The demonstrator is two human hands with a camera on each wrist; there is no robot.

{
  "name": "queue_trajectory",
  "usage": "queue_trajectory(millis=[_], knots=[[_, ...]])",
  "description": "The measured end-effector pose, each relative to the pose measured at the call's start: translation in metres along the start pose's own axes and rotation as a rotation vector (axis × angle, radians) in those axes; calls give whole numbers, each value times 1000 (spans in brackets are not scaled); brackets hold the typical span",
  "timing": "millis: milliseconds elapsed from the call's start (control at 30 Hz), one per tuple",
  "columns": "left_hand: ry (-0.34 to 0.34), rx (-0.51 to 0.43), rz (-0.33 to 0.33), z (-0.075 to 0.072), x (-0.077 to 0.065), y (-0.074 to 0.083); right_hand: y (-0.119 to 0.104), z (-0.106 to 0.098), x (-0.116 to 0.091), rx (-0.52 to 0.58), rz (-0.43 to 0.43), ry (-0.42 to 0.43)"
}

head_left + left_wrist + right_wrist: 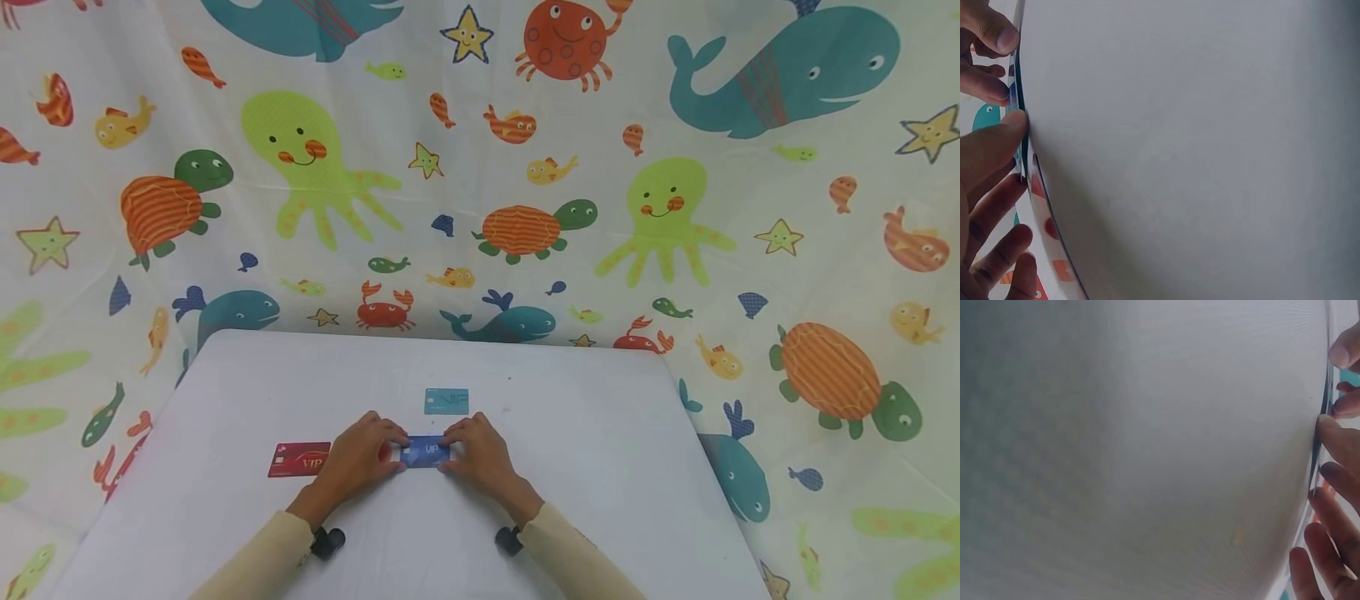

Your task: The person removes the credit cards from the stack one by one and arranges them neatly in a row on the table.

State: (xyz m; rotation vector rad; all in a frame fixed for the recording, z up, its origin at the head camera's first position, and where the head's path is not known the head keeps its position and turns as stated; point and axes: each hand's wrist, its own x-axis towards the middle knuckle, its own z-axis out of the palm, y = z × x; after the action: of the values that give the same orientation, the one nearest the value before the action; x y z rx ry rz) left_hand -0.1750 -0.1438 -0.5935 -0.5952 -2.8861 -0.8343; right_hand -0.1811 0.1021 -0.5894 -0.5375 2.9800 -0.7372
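A blue VIP card (426, 452) lies level at the middle of the white table, between my two hands. My left hand (360, 457) pinches its left end, thumb at the near edge and fingers at the far edge. At the opposite end my right hand (482, 457) grips it the same way. In the left wrist view the card shows edge-on, with the left thumb (1007, 134) against it. A red VIP card (296, 460) rests just left of my left hand, which overlaps its right end. Beyond the blue card lies a teal VIP card (446, 401).
The white table (570, 417) ends at a far edge close to a hanging cloth (450, 192) printed with sea animals. Dark wrist cameras (327, 543) sit under both sleeves (577, 554), low over the table.
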Motion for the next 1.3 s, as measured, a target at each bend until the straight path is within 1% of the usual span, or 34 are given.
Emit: queue_trajectory(millis=[167,433,700,900,1133,1300], knots=[[19,-7,7,-1,-1,2,0,0,0,-10,-16,9],[-10,17,0,0,-1,2,1,0,-1,-23,-31,13],[4,19,11,-1,-1,4,2,-1,0,-16,-33,10],[-6,42,16,0,0,3,5,0,0,-24,-36,16],[24,34,41,-3,0,4,7,-4,-2,17,-52,38],[48,25,61,-5,3,5,9,-6,0,25,-40,39]])
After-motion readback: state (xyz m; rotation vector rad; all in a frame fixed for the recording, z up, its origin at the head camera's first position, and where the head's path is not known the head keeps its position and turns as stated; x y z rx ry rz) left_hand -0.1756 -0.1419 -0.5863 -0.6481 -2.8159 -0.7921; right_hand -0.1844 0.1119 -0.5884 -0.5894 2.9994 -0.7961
